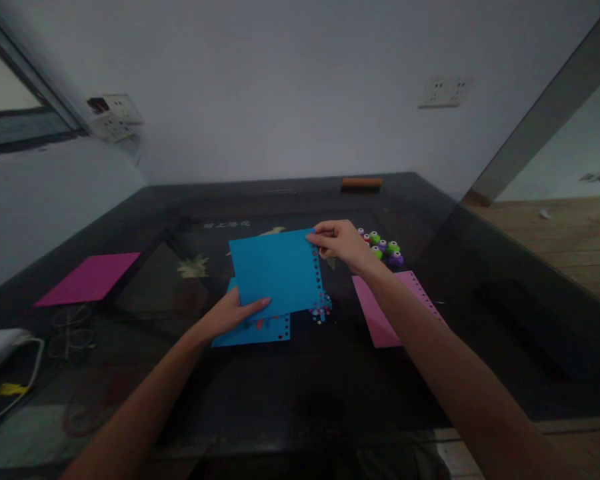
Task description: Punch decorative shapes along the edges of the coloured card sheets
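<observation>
Between my two hands is a blue sheet of paper [279, 273] with a row of punched holes down its right edge, held up over the table. My left hand [235, 312] grips its lower left part, thumb on top. The upper right corner is pinched by my right hand [337, 241]. Partly covered below it lies a second blue sheet [250, 335], also with holes along its right edge. A small heap of blue and pink paper bits [321, 311] lies beside the held sheet's lower right corner.
A pink sheet with punched holes [380, 317] lies under my right forearm. Behind it sit several green and purple round punches [380, 248]. A magenta sheet [90, 279] is at the left. A white power strip [3, 348] with its cord lies at the left edge. A brown bar [361, 182] rests by the wall.
</observation>
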`<state>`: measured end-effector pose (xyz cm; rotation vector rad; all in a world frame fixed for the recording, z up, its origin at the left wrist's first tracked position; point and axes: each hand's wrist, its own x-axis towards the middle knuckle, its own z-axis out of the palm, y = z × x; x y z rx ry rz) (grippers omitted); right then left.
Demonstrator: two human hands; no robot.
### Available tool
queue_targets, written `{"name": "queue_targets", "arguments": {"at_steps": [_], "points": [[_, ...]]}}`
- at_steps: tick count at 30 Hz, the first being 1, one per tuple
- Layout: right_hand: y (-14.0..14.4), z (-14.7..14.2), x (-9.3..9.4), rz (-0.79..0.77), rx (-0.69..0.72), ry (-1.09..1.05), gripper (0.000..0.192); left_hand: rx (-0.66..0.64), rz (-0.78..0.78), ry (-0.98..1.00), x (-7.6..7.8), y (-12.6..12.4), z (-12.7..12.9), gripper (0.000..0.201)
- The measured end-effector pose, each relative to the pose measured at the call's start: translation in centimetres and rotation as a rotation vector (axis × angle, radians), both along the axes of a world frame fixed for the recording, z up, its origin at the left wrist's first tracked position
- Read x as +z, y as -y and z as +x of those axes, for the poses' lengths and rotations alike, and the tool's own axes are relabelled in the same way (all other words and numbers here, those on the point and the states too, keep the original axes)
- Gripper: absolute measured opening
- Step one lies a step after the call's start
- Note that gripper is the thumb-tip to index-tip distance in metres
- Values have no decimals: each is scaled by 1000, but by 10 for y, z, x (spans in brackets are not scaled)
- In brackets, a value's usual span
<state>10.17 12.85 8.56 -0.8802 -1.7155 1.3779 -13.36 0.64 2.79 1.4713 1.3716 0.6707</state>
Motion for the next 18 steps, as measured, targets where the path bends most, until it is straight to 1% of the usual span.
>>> {"name": "queue_targets", "arguments": {"at_steps": [7,14,18], "points": [[1,-1,2,-2,-10,-2,17,-30,-9,-21,-4,-1,-3,33],[2,0,2,6,-21,-19,16,-38,-35,16,-4,-1,-2,32],[2,0,2,10,-21,-30,16,-42,-48,-21,-3,-1,-3,33]]}}
